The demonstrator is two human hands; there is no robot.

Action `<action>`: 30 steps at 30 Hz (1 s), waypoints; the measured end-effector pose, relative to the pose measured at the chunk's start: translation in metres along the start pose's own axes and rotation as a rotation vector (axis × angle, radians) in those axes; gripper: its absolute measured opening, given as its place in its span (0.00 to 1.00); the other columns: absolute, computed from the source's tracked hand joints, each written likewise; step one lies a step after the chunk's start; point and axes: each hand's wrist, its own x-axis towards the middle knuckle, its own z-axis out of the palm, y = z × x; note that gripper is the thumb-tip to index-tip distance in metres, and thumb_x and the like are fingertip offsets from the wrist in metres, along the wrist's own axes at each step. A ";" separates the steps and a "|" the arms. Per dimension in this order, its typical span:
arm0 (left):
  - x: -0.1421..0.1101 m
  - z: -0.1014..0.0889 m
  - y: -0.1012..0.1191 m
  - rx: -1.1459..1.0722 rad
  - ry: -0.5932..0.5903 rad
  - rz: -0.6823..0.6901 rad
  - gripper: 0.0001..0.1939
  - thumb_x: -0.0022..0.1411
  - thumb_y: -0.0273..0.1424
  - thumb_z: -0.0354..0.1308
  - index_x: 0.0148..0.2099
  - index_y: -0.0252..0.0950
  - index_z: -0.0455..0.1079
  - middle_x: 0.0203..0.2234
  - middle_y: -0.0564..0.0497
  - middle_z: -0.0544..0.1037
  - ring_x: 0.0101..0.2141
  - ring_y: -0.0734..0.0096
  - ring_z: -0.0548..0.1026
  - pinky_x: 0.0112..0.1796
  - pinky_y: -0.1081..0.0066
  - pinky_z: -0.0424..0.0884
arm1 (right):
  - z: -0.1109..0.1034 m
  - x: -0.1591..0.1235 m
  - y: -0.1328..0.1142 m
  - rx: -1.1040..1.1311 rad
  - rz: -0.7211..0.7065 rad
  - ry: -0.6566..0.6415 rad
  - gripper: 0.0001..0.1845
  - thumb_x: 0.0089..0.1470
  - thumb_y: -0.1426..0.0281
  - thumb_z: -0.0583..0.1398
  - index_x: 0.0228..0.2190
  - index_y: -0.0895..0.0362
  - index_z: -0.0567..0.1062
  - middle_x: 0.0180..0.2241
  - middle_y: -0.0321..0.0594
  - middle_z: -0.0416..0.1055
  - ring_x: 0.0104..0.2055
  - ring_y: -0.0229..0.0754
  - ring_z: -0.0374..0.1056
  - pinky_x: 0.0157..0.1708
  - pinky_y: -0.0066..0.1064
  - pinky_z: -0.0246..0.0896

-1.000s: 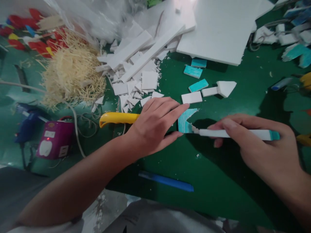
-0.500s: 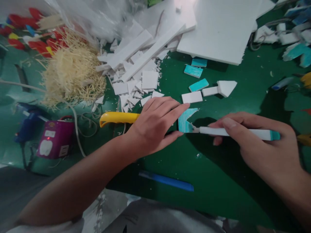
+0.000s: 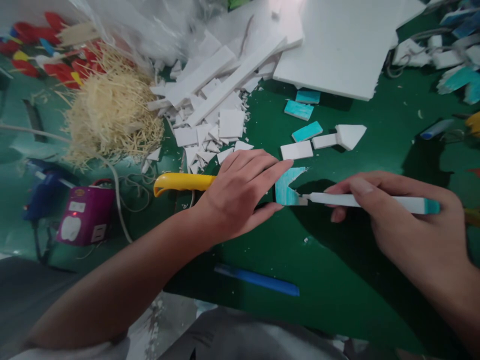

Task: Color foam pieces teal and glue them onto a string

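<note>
notched foam piece [image 3: 285,188] is flat on the green tabletop [image 3: 337,310], right of frame centre; turquoise on top, v-cut opening to the right, whitish end on its lower prong; left hand [image 3: 240,195] comes in from the lower left, palm down; index and thumb apart, pinning the piece's left end between them, index tip at the upper left corner, thumb tip at the lower left; its other fingers lie close together, away from the piece; right hand [image 3: 416,215] at frame right, thumb and fingers pinching a white marker [image 3: 333,199] with a turquoise end; marker tip is at the lower prong's right end, can't tell if it's touching; the right fingers themselves are clear of the piece, to its right.

nearby: white foam rectangle [image 3: 296,150] just above the piece, beside the left index tip; white arrow-shaped foam [image 3: 350,136] up and right of that; turquoise strip [image 3: 307,131] above the rectangle; yellow cutter handle [image 3: 183,183] runs up to the left hand, rest hidden; blue marker [image 3: 258,280] lies at lower centre, well apart from both hands
</note>
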 end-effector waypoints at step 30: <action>0.002 -0.003 0.000 -0.002 -0.045 0.001 0.27 0.72 0.36 0.58 0.67 0.26 0.67 0.56 0.35 0.78 0.59 0.47 0.74 0.60 0.53 0.68 | 0.001 -0.001 -0.006 -0.014 0.074 0.018 0.15 0.57 0.64 0.63 0.22 0.50 0.83 0.18 0.35 0.74 0.21 0.36 0.69 0.21 0.27 0.63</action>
